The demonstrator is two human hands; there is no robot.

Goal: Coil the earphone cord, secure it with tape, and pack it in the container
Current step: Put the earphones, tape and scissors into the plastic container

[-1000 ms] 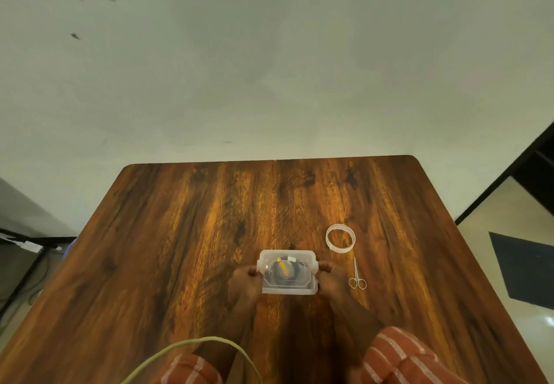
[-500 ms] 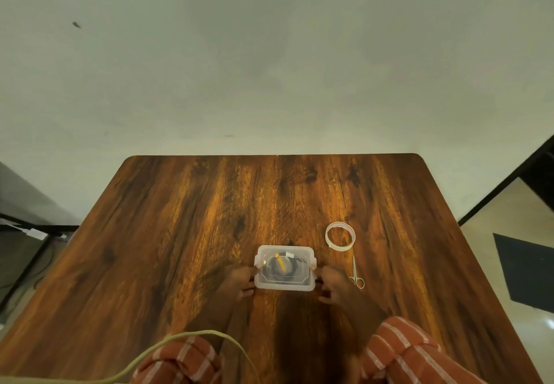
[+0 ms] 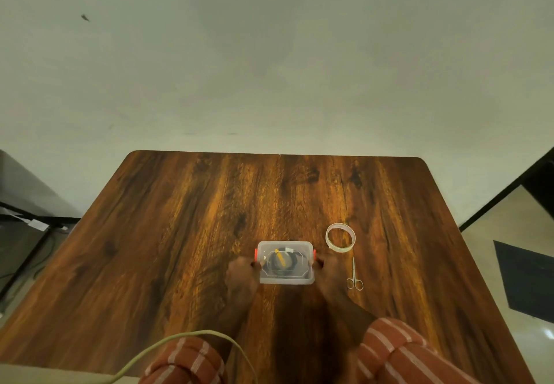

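A small clear plastic container point(image 3: 286, 277) with its lid on sits on the wooden table point(image 3: 180, 219), orange latches showing at both ends. Through the lid I see the dark coiled earphone cord point(image 3: 283, 261) with a yellow band and a bit of white tape. My left hand point(image 3: 241, 275) holds the container's left end, fingers at the latch. My right hand point(image 3: 328, 272) holds the right end the same way.
A roll of clear tape point(image 3: 340, 237) lies just right of and beyond the container. Small scissors point(image 3: 354, 275) lie beside my right hand. A pale cable point(image 3: 186, 338) loops over my left sleeve near the table's front edge.
Both hands stay at the container's ends. The orange latches at the two sides now show, where earlier they were not visible. The container sits in about the same place.
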